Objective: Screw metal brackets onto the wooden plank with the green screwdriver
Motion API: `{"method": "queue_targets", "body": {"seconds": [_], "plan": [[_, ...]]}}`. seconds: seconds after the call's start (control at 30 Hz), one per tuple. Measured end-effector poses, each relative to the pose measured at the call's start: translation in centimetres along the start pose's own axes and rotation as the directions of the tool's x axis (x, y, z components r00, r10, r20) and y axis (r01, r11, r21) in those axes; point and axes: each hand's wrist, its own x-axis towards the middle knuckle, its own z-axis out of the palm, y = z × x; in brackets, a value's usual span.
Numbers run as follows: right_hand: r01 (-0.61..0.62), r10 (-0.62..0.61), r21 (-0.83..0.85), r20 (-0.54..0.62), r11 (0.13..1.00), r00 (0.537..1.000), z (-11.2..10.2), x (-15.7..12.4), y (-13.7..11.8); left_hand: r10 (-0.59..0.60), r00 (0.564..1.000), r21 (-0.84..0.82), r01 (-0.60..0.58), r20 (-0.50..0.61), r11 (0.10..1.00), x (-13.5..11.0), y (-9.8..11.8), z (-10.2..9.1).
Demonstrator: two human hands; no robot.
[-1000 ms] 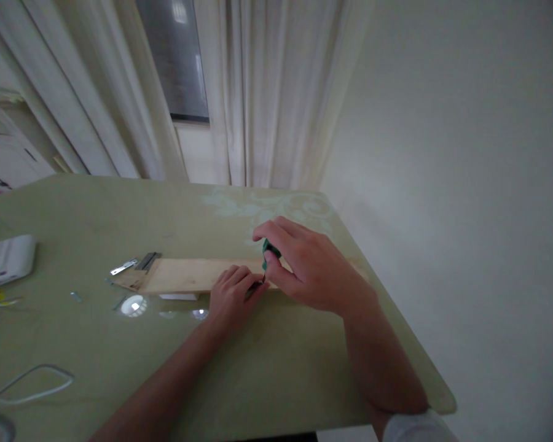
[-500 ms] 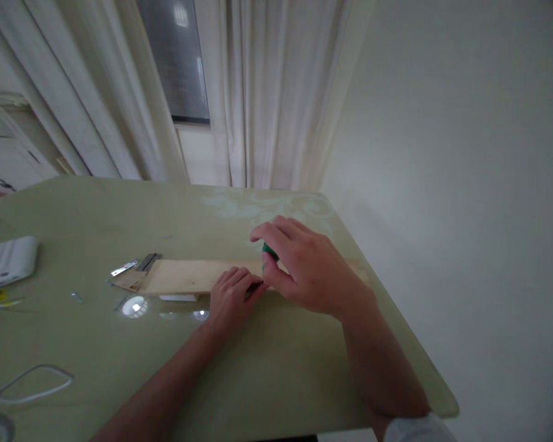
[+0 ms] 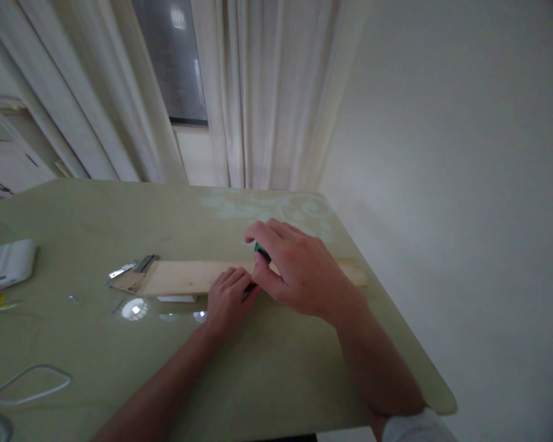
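Observation:
A long pale wooden board (image 3: 179, 277) lies across the table. My left hand (image 3: 230, 301) is closed over its near edge, fingers on top, and a small dark metal piece (image 3: 249, 290) shows between thumb and forefinger. Above the same spot, my right hand (image 3: 299, 270) grips a green handle (image 3: 262, 252), which looks like a screwdriver's; its shaft and tip are hidden behind the fingers. The fingertips of both hands nearly meet. At the board's left end are a shiny metal hinge (image 3: 122, 269) and a dark metal strip (image 3: 146, 263).
Small screws (image 3: 74, 299) lie on the green table (image 3: 267, 380), left of the board. A white box-shaped device (image 3: 9, 265) and a looped white cable (image 3: 37, 368) are farther left. A white block (image 3: 177, 299) sits under the board. The wall (image 3: 465, 215) borders the table's right side.
My right hand and the green handle have shifted slightly left. The left hand stays at the board's edge. The whole view has moved a little.

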Motion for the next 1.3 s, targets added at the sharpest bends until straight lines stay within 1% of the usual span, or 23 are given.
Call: {"method": "queue_targets", "body": {"seconds": [0.07,0.17,0.2,0.23,0.27,0.3,0.4,0.47,0.57,0.67,0.73,0.77,0.9,0.93,0.97,1.1,1.13,1.2,1.3], "plan": [[-0.046,0.046,-0.034,-0.006,0.998,0.999,0.1,0.1,-0.1,0.002,1.0,-0.006,-0.002,-0.012,1.0,0.0,0.0,0.1],[-0.216,0.212,-0.154,-0.043,0.964,0.976,0.1,0.4,0.4,-0.018,1.0,-0.026,0.019,0.021,0.999,-0.1,0.1,0.2],[-0.252,0.247,-0.177,-0.049,0.952,0.968,0.0,0.5,0.6,-0.024,0.999,-0.028,0.025,0.027,0.999,-0.1,0.1,0.2],[-0.262,0.258,-0.18,-0.045,0.948,0.965,0.0,0.5,0.9,-0.029,0.999,-0.028,0.03,0.029,0.999,-0.1,0.2,0.3],[-0.244,0.242,-0.166,-0.034,0.955,0.97,0.0,0.5,1.0,-0.033,0.999,-0.027,0.033,0.028,0.999,-0.1,0.2,0.3],[-0.201,0.2,-0.135,-0.019,0.97,0.98,-0.1,0.4,1.1,-0.036,0.999,-0.024,0.037,0.025,0.999,-0.1,0.2,0.3],[-0.044,0.044,-0.021,0.002,0.999,0.999,0.0,0.1,0.9,-0.039,0.999,-0.009,0.039,0.011,0.999,-0.1,0.2,0.4],[0.002,-0.002,0.015,-0.006,1.0,1.0,0.1,0.0,0.6,-0.029,1.0,-0.003,0.029,0.0,1.0,-0.1,0.2,0.3],[-0.021,0.021,-0.005,-0.024,1.0,0.999,0.2,0.1,0.6,-0.011,1.0,-0.009,0.011,0.028,1.0,-0.1,0.1,0.0],[-0.113,0.11,-0.093,-0.033,0.989,0.993,0.1,0.3,0.9,-0.014,0.997,-0.029,0.016,0.08,0.999,-0.1,0.1,-0.2],[-0.157,0.155,-0.138,-0.022,0.978,0.988,0.0,0.4,1.0,-0.016,0.997,-0.038,0.019,0.081,0.999,0.0,0.1,-0.2],[-0.147,0.147,-0.137,-0.011,0.98,0.989,-0.1,0.4,0.9,-0.015,0.997,-0.035,0.017,0.07,0.999,0.0,0.1,-0.1],[0.024,-0.024,-0.036,-0.004,0.999,1.0,0.2,0.2,0.5,0.008,1.0,0.003,-0.008,0.015,1.0,0.0,0.0,0.1],[0.035,-0.036,-0.034,-0.016,0.999,0.999,0.3,0.2,0.4,0.012,1.0,0.009,-0.012,0.006,1.0,0.0,0.0,0.2],[0.017,-0.019,-0.051,-0.031,0.999,0.999,0.4,0.2,0.3,0.013,1.0,0.01,-0.013,0.001,1.0,0.0,0.0,0.2],[-0.169,0.159,-0.157,-0.078,0.973,0.984,0.4,0.5,0.6,-0.012,0.999,-0.014,0.012,0.032,1.0,0.1,0.2,0.1],[-0.185,0.175,-0.158,-0.073,0.97,0.982,0.3,0.5,0.7,-0.014,0.999,-0.018,0.014,0.043,1.0,0.1,0.2,0.1],[-0.144,0.14,-0.12,-0.043,0.982,0.989,0.2,0.4,0.8,-0.007,0.999,-0.014,0.008,0.05,1.0,0.1,0.1,0.1],[-0.003,0.003,-0.023,-0.012,1.0,1.0,0.3,0.2,0.3,0.013,1.0,0.006,-0.013,0.01,1.0,0.0,-0.1,0.2]]}}
